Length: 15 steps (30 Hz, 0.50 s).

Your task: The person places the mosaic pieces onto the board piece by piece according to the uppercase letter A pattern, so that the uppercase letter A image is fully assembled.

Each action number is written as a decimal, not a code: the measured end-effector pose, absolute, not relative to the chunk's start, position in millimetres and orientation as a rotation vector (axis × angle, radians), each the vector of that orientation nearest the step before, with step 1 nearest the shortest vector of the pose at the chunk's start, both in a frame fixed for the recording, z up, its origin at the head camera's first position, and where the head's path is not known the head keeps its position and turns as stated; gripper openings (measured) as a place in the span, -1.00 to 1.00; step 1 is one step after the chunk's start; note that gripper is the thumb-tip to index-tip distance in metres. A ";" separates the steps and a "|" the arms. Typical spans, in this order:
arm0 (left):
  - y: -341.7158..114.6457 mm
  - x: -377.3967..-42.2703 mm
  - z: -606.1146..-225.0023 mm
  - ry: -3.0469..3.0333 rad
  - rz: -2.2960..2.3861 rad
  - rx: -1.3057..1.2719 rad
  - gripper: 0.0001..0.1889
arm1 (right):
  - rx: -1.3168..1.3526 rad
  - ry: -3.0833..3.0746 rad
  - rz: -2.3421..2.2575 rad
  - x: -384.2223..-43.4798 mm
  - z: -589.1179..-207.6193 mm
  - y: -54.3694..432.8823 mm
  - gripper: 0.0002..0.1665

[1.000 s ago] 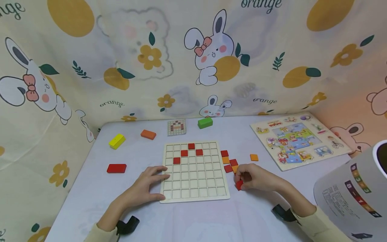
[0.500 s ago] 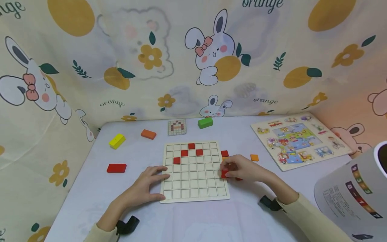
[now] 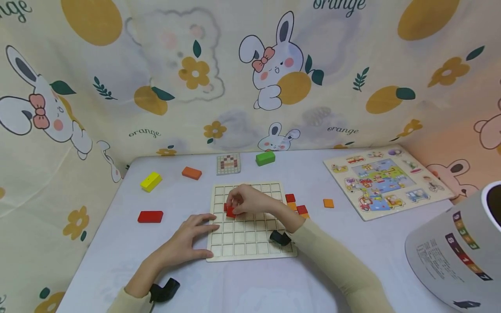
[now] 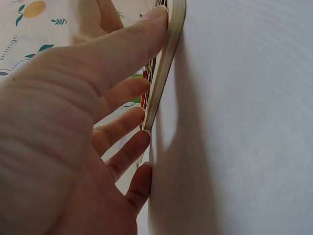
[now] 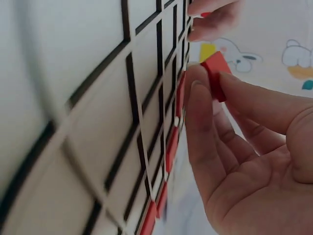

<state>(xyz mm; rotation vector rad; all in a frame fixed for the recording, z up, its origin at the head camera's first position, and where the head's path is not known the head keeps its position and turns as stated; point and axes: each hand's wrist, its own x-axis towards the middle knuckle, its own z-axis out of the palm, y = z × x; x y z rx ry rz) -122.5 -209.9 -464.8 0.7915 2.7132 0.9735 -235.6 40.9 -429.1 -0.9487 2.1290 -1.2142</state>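
Observation:
My right hand (image 3: 252, 200) is over the upper left part of the wooden grid board (image 3: 250, 250), pinching a red square tile (image 5: 216, 77) between thumb and fingers. In the right wrist view that tile is held tilted, just off the board's face. Several red tiles (image 5: 171, 147) sit in the board's cells; in the head view the hand hides most of them. My left hand (image 3: 184, 241) rests at the board's left edge, fingers spread and mostly straight. Thumb and fingertips touch the rim (image 4: 164, 68) in the left wrist view.
Loose red and orange tiles (image 3: 301, 209) lie right of the board, one orange tile (image 3: 328, 203) apart. Behind stand a pattern card (image 3: 228, 164) and a green block (image 3: 265, 158). Yellow (image 3: 151, 181), orange (image 3: 192, 173) and red blocks (image 3: 150, 216) lie left; a picture puzzle (image 3: 387, 182) and white canister (image 3: 450, 248) right.
My right hand has carried the red tile leftward from the loose tiles beside the board to above its upper left cells. The left hand has stayed at the board's left edge.

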 end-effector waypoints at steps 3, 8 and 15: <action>-210.6 -122.7 -466.0 2.715 0.970 0.794 -0.30 | -0.929 2.143 -1.187 -237.8 -433.0 31.5 -0.86; -211.1 -122.8 -467.1 2.709 0.978 0.791 -0.30 | -0.947 2.216 -1.119 -237.0 -435.8 26.2 -0.87; -210.0 -122.7 -467.7 2.711 0.993 0.799 -0.30 | -0.981 2.410 -0.942 -230.4 -434.0 30.2 -0.90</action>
